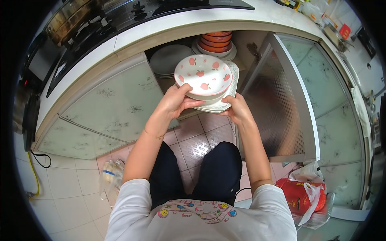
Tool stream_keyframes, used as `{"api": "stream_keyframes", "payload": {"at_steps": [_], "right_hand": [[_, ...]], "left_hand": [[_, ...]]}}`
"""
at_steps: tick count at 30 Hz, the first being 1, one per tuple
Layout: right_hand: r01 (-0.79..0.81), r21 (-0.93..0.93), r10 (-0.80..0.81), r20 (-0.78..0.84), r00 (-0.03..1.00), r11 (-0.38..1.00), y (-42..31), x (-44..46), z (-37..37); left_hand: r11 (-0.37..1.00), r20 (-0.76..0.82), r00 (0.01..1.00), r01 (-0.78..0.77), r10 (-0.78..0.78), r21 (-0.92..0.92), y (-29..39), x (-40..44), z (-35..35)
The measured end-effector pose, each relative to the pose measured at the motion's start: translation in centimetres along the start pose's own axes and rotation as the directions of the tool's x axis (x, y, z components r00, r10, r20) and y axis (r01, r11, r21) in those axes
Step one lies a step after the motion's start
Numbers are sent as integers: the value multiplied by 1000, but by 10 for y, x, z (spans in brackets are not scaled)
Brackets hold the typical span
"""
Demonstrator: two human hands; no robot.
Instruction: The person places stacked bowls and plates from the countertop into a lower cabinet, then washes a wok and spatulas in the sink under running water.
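A white bowl with red fruit prints (204,75) sits on top of a stack of white plates (217,106) at the opening of the cabinet. My left hand (177,100) grips the stack's left side, its thumb on the bowl's rim. On the right side, my right hand (237,106) is closed on the edge of the plates, its thumb on top. Behind the bowl, orange bowls (216,42) are stacked on white dishes inside the cabinet. Grey-looking plates (171,59) are piled to their left.
An open cabinet door (277,108) stands to the right of my right arm. The counter edge (181,19) runs above the cabinet, with a stove (161,9) on it. A red bag (299,197) and a plastic bag (112,176) lie on the floor.
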State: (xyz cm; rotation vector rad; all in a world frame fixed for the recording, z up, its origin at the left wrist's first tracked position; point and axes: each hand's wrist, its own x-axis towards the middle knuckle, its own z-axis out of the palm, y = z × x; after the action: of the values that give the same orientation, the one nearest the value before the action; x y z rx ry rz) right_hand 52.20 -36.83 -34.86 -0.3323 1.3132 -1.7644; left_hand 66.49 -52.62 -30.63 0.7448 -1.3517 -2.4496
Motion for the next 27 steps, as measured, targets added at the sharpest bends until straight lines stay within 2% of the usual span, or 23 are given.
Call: {"api": "stream_keyframes", "payload": {"at_steps": [5,8,14,17,18,20,21,22,23,24,27], "right_hand": [[-15,-4,15,25,1000,1000,-2,1,0],[9,31,-10,23,1000,999,-1,3,3],[-6,51,3,59,998,999,-6,5,7],[-27,66,22,75,997,997,-8,6,10],[-11,40,9,66,998,999,-10,7,12],[13,-9,-13,46,999,1000,-11,6,16],[11,-12,-10,59,998,1000,-13,6,16],[7,-13,-6,71,997,1000,-14,6,15],[4,-14,-3,83,997,1000,-16,7,14],[-1,21,-1,99,995,1000,-15,8,12],[32,-14,-32,52,998,999,-18,8,15]], "left_hand": [[982,18,999,-30,27,185,7,-11,3],[929,3,999,-45,47,368,11,-16,-7],[883,-130,945,-224,300,412,7,-37,-1],[845,-96,948,-220,302,488,13,-42,-7],[790,-95,940,-217,327,573,18,-45,-7],[662,-93,925,-190,367,725,28,-55,-11],[324,9,843,-216,537,921,28,-53,-19],[-61,167,749,-167,641,984,26,-49,-29],[-429,356,658,-56,663,902,26,-45,-36],[-504,257,766,100,589,858,30,-44,-39],[-623,279,778,178,563,761,31,-30,-56]]}}
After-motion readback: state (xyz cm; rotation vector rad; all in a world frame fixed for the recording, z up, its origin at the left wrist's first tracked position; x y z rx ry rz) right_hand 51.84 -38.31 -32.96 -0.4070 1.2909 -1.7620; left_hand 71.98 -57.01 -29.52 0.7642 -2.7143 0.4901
